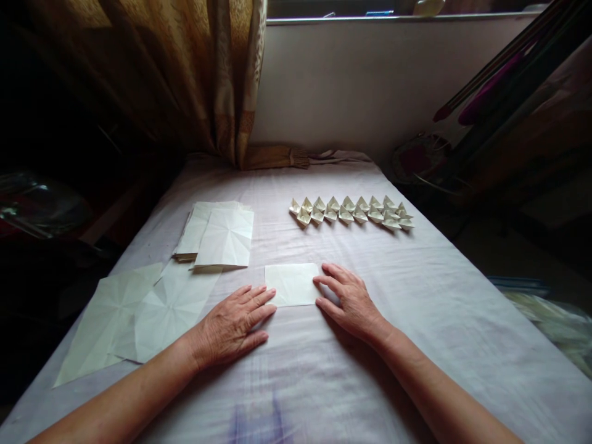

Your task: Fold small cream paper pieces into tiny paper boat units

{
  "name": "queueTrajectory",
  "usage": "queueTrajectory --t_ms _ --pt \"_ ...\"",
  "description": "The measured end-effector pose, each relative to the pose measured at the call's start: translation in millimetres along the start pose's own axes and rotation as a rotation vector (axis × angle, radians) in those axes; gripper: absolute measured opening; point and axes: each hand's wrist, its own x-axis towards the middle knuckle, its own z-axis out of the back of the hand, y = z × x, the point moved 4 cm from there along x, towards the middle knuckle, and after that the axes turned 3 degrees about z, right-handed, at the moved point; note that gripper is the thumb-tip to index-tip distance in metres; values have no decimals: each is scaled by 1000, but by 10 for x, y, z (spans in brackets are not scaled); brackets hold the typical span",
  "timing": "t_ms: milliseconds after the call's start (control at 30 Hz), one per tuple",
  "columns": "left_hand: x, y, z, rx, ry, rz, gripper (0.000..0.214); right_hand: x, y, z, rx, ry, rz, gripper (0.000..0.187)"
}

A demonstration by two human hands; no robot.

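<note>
A small folded sheet of white paper [293, 285] lies flat on the cloth-covered table between my hands. My left hand [234, 324] rests palm down with its fingers stretched out, the fingertips at the paper's left edge. At the right edge, my right hand [346, 300] lies with fingers apart, its fingertips touching or just beside the paper. Neither hand grips it. Left of the paper sits a stack of creased sheets [227, 237]. Larger creased sheets [118, 305] lie loose nearer to me, partly behind my left forearm. Several small folded paper boats [346, 214] stand in two rows beyond my right hand.
A pale cloth [444, 320] covers the table. A gold-brown curtain [226, 74] hangs at the far left, its hem reaching the far edge. Behind stands a white wall [342, 86] under a sill. A plastic bag [559, 327] shows low on the right.
</note>
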Motion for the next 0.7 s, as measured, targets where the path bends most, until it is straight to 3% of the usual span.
queueTrajectory --t_ms 300,433,567,700 --pt "-123 20 48 17 22 32 43 -30 -16 6 -42 -52 17 38" --pt "-108 -2 58 30 11 26 43 -1 236 57 -114 -99 94 49" --pt "-98 -13 70 62 0 20 44 65 669 -67 -15 173 354 52" --pt "-127 -19 84 66 -17 18 47 62 747 -133 92 386 392 57"
